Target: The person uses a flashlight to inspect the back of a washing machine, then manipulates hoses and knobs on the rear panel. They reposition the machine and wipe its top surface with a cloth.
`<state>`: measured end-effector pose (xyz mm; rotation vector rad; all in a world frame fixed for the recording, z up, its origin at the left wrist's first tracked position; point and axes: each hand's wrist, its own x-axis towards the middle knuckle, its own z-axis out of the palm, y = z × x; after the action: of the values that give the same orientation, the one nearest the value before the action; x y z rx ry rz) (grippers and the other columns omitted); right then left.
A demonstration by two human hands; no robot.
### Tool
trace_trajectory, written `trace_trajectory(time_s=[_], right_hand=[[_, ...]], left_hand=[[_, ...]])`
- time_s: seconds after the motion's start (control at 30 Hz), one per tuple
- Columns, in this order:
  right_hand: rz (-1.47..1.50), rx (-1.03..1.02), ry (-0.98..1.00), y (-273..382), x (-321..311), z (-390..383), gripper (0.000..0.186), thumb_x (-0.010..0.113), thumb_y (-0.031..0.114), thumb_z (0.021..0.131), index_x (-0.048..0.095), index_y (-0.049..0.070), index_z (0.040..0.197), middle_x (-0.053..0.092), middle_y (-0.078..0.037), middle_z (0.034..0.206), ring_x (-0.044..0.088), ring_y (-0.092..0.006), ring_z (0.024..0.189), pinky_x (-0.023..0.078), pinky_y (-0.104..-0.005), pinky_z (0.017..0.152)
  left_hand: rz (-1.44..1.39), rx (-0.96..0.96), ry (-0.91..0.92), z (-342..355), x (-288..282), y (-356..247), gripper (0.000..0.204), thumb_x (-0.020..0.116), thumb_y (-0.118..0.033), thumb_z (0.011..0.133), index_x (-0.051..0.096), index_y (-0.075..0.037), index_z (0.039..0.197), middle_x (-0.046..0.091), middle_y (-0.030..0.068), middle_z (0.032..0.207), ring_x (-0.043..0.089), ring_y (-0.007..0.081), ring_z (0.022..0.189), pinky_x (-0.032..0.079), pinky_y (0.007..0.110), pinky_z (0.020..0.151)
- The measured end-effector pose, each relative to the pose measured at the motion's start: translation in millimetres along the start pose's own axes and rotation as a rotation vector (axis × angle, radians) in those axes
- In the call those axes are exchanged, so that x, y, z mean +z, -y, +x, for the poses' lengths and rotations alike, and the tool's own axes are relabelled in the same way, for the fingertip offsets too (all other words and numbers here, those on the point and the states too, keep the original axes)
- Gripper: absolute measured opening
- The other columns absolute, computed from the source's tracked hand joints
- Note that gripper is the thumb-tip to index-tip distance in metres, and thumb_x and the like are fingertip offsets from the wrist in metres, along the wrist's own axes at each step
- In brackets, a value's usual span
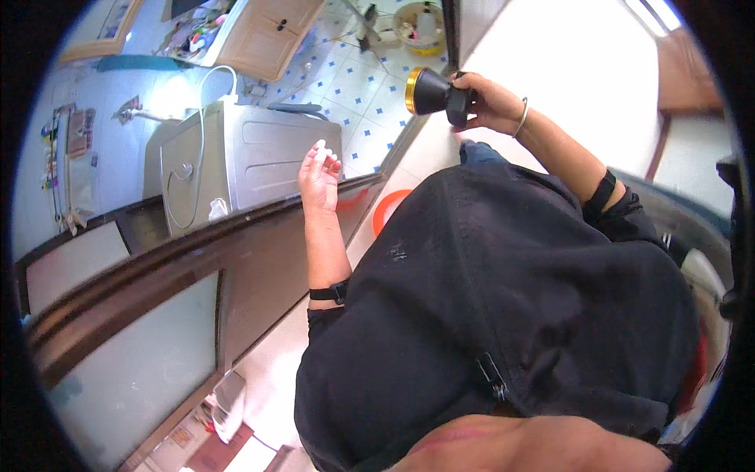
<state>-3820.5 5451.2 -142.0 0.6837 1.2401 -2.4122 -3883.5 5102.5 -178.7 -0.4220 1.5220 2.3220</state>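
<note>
Held out in front at the upper middle, my right hand (491, 106) is closed on the blocky rear part of a black flashlight (431, 91). Its wide conical head has a gold rim and points left. My left hand (318, 182) is raised in front of the doorway, palm up with fingers curled. A small white object (322, 152) sits at its fingertips, too small to identify. Beyond that hand stands a silver-grey washing machine (267, 157) with a white cable (201, 118) looping over its side.
A dark-framed sliding door (141, 271) with frosted panes runs along the left. Past it are blue-dotted floor tiles (358, 98), a wooden cabinet (271, 35) and a yellowish bucket (421, 47) with things in it. An orange-red basin (387, 211) rests near my body.
</note>
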Motion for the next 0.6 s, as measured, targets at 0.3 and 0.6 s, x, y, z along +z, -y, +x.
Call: trace_trajectory(time_s=[0.3,0.6], right_hand=[[-0.461,-0.101,0.145,146,99,164,0.065,0.063,0.027,0.079,0.030,0.021,0.134,0.044,-0.020,0.115,0.055,-0.0294,0.100,0.053,-0.0427,0.072],[-0.260,-0.111,0.400,212,235,322,0.076,0.074,0.018,0.070,0.029,0.013,0.131,0.050,-0.010,0.113,0.056,-0.0205,0.093,0.052,-0.0351,0.070]], left_hand=[[0.031,0.144,-0.211,109,28,-100,0.034,0.056,-0.009,0.088,0.051,-0.001,0.120,0.058,0.0038,0.086,0.055,0.0126,0.078,0.046,0.028,0.068],[-0.314,0.292,-0.447,236,-47,-199,0.007,0.057,-0.004,0.085,0.056,-0.002,0.092,0.051,0.0033,0.075,0.046,0.0135,0.066,0.040,0.027,0.063]])
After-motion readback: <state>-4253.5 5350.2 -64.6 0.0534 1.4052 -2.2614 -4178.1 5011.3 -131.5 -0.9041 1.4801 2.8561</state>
